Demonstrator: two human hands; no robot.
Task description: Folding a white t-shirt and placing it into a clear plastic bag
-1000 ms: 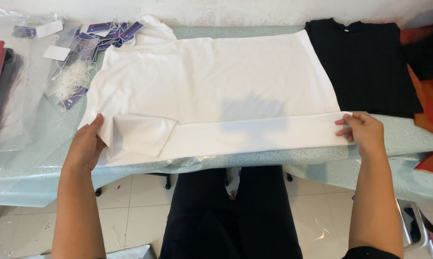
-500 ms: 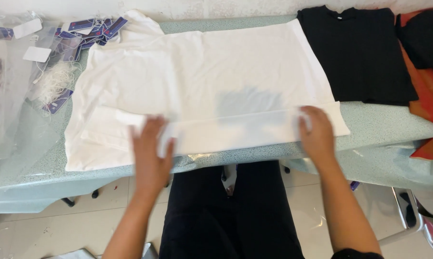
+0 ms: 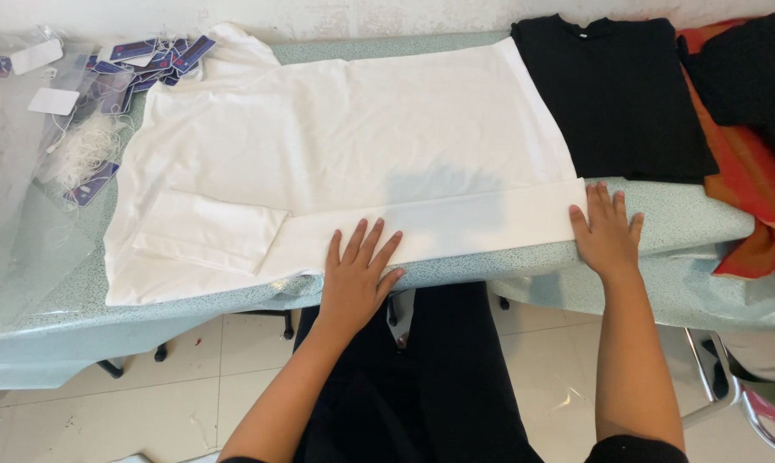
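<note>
A white T-shirt (image 3: 336, 146) lies flat across the speckled green table (image 3: 687, 219), its near long edge folded up into a band and a sleeve folded in at the left. My left hand (image 3: 359, 274) rests flat, fingers spread, on the folded band near the table's front edge. At the band's right end my right hand (image 3: 606, 233) lies flat too, fingers apart, half on the cloth and half on the table. Neither hand holds anything.
A folded black T-shirt (image 3: 623, 90) lies just right of the white one. Orange-red cloth (image 3: 752, 214) and another dark garment sit at the far right. Clear plastic bags, blue tags (image 3: 151, 56) and white strings clutter the left. A chair frame stands at lower right.
My left hand has slid from the shirt's left sleeve rightward along the folded band to its middle. The right hand stays at the band's right end.
</note>
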